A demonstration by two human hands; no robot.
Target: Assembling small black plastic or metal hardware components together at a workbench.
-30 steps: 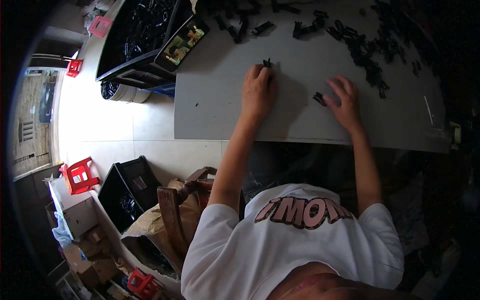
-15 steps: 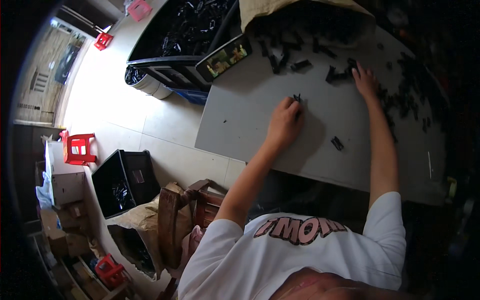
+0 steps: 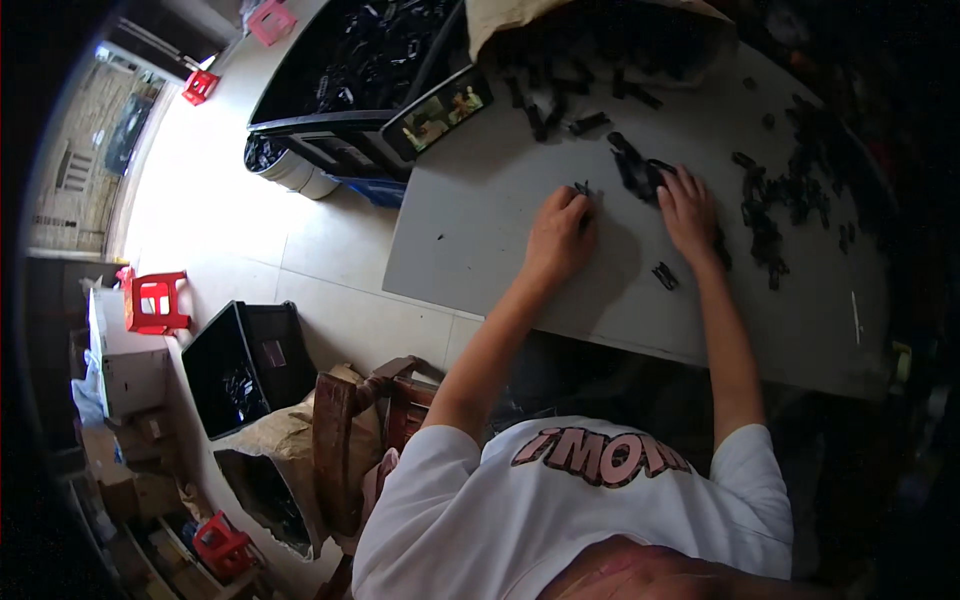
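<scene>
1. Nearest the camera, the person wore a white T-shirt with pink lettering, and both bare forearms reached forward over the edge of the grey desk (image 3: 520,270), a flat, matte sheet with a few dark specks on it.
2. The left hand (image 3: 560,235) lay knuckles-up with its fingers curled together on a small black part (image 3: 582,188) at its fingertips; whether it truly pinched the piece I could not tell.
3. The right hand (image 3: 688,210) rested flat, fingers slightly apart, touching a clump of black parts (image 3: 635,170) (small, hard-looking, angular, probably plastic).
4. One loose black piece (image 3: 665,275) lay just beside the right wrist, apart from the rest.
5. The step in hand looked like picking single pieces from the heap; the next move would call for a fine fingertip pinch to separate one from its neighbours.
6. Farther off, more parts were scattered to the right (image 3: 770,225), a brown sack (image 3: 520,20) spilled them at the desk's far end, and a phone (image 3: 437,112) leaned on a black crate (image 3: 330,130).
</scene>
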